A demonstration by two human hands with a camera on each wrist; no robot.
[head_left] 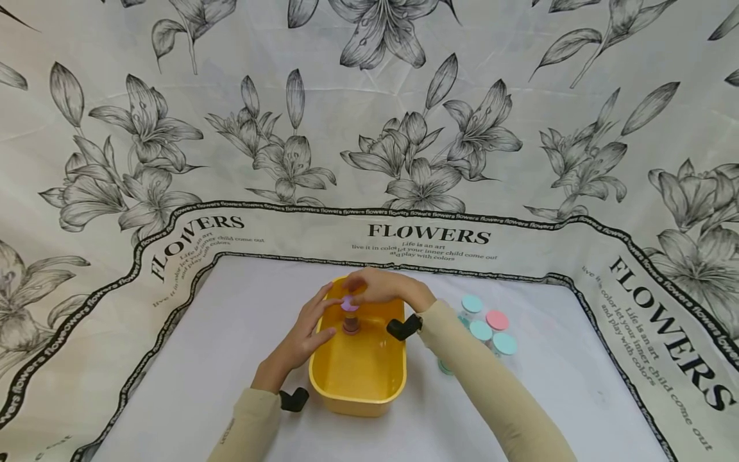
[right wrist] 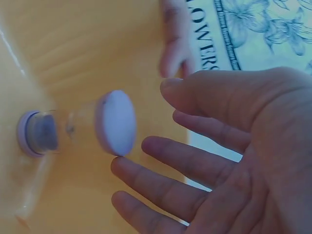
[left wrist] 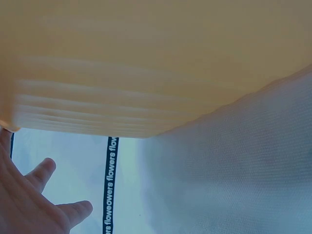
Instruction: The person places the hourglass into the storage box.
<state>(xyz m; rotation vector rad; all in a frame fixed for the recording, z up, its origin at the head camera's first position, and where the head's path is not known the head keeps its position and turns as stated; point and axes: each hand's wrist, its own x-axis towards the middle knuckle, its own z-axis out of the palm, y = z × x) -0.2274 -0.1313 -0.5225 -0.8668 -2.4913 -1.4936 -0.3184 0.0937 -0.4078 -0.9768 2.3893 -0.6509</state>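
A sand timer (right wrist: 73,126) with purple caps and a clear, narrow-waisted body stands upright inside the yellow bin (head_left: 364,389). Dark sand lies in its lower end. My right hand (head_left: 383,286) reaches over the bin's far part, its fingers loosely extended beside the timer's top cap (right wrist: 118,124). A fingertip comes very close to that cap; contact is uncertain. At the bin's left side is my left hand (head_left: 303,333), thumb over the inside and other fingers spread near the rim. Two of its fingers (left wrist: 75,213) show outside the bin in the left wrist view.
Several sand timers with teal caps (head_left: 481,330) and one with a pink cap (head_left: 497,319) stand grouped right of the bin, partly behind the right sleeve (head_left: 479,378). Flower-printed cloth (head_left: 300,237) rises behind the white tabletop (head_left: 190,359).
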